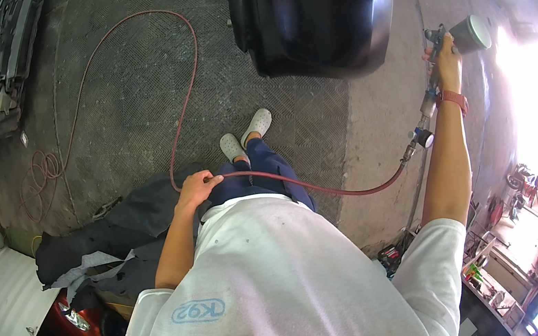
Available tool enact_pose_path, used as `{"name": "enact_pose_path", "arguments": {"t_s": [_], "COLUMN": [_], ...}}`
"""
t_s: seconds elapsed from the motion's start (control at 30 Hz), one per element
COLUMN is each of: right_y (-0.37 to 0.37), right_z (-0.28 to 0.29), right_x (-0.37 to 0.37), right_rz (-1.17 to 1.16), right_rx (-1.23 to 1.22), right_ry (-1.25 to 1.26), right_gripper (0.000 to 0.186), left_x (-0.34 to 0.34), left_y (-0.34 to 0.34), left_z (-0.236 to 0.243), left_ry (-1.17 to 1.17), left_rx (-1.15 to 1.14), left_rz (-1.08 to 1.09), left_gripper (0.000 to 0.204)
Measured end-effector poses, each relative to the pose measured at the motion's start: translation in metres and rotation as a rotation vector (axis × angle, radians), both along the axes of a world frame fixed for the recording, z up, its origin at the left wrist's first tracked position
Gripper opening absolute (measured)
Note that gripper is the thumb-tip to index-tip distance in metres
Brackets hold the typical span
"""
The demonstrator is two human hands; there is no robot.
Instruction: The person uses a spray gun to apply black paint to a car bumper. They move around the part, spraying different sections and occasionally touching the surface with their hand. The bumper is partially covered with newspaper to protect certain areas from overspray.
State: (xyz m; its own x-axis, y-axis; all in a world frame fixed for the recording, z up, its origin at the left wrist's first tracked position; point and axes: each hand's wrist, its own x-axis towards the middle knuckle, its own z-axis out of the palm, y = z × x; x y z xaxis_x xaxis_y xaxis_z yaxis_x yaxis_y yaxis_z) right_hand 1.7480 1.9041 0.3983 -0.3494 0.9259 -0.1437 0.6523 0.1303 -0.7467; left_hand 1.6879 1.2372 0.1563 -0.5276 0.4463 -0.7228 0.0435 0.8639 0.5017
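My right hand (450,64), on an outstretched arm at the upper right, is wrapped round the handle of a spray gun (471,37) with a grey cup. Below its handle are metal fittings and a small round gauge (425,138). A reddish air hose (321,188) runs from these fittings across in front of my legs to my left hand (195,190). The left fingers are closed on the hose near my hip. Beyond my feet stands a glossy black car body part (312,21), like a bumper, a short way left of the gun.
The hose loops over the dark textured floor (135,85) and lies coiled (43,169) at the left. Car front parts (2,65) stand at the far left. Dark cloth (135,224) is draped behind my left arm. Shelves with tools (496,278) line the right, near a bright opening.
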Motion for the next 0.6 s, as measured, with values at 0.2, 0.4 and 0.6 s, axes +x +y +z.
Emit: {"name": "enact_pose_path", "arguments": {"t_s": [0.2, 0.4, 0.6], "right_y": [-0.085, -0.199, -0.258], "right_z": [-0.004, -0.003, -0.015], "right_x": [-0.024, -0.074, -0.100], "right_rz": [0.128, 0.344, 0.501], "right_rx": [-0.089, -0.191, -0.320], "right_ry": [0.036, 0.127, 0.172], "right_gripper": [0.061, 0.056, 0.058], "left_x": [0.005, 0.017, 0.037], "left_y": [-0.019, -0.064, -0.100], "left_z": [0.004, -0.013, -0.018], "left_ry": [0.012, 0.124, 0.168], "left_rx": [-0.088, -0.104, -0.131], "left_rz": [0.142, 0.238, 0.281], "left_gripper": [0.051, 0.051, 0.049]}}
